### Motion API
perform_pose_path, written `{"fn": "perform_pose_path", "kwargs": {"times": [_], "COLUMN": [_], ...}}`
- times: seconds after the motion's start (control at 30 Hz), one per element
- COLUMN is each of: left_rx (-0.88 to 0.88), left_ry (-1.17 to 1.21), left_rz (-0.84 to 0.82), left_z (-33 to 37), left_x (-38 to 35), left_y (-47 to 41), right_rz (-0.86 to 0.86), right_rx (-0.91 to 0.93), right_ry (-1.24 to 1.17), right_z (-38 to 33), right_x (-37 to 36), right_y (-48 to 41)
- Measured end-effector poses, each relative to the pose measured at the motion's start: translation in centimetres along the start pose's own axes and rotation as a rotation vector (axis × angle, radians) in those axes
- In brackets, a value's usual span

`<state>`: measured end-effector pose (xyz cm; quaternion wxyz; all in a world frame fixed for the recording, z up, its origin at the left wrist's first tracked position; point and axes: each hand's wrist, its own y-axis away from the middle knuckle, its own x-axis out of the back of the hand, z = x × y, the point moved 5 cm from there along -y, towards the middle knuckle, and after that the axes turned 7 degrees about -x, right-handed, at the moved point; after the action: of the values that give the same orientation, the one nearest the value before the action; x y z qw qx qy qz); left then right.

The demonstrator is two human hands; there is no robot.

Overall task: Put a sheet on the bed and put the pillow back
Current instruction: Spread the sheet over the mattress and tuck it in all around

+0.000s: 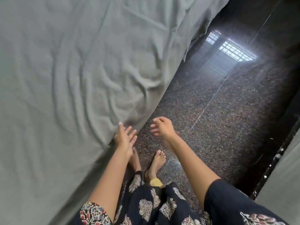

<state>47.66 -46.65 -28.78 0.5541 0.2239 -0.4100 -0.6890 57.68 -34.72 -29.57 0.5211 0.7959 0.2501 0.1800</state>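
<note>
Sheet (pixel 73 78) rumpled at 10 o'clock; left hand (pixel 125 140) spread at its edge, right hand (pixel 163 127) loose-fingered, empty — best to smooth outward, then tuck.

sheet (pixel 65 78): matt grey cloth, wrinkled | floor (pixel 219 119): glossy speckled polished stone

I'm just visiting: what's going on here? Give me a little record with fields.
sheet: grey-green, wrinkled, spread out, edge hanging down
floor: dark speckled stone
left hand: open, by the sheet's hanging edge
right hand: open, above the floor, holding nothing
feet: bare, on the floor
pillow: not in view
</note>
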Motion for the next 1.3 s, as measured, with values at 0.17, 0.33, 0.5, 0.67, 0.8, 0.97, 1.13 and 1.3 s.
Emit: {"fn": "perform_pose_path", "kwargs": {"times": [0.17,0.33,0.5,0.67,0.8,0.97,1.13,1.3], "left_rx": [0.074,0.198,0.344,0.109,0.033,0.046,0.122,0.15], "left_ry": [0.082,0.202,0.368,0.264,0.069,-0.197,-0.238,-0.213], "left_rz": [0.145,0.322,0.264,0.047,-0.146,-0.352,-0.409,-0.276], "left_z": [0.6,0.4,2.9,9.4,12.1,11.9,10.4,10.2], "left_x": [-0.9,-1.6,-5.7,-12.1,-17.3,-23.0,-25.8,-28.5], "left_y": [-0.8,0.0,1.3,0.7,-0.3,0.8,1.6,0.4], "right_rz": [0.049,0.113,0.113,0.098,0.258,0.248,0.182,0.264], "right_rx": [0.199,0.191,0.257,-0.042,-0.011,0.14,0.103,0.117], "right_ry": [0.208,0.31,0.531,0.245,0.018,-0.142,0.069,0.2], "right_z": [-7.0,-10.6,-10.6,-8.3,-14.7,-26.8,-30.6,-28.9], "right_x": [-2.8,-2.0,1.2,6.7,11.1,12.8,13.5,19.3], "right_y": [-2.9,-5.9,-3.8,-5.0,-9.0,-15.4,-16.4,-17.5]}}
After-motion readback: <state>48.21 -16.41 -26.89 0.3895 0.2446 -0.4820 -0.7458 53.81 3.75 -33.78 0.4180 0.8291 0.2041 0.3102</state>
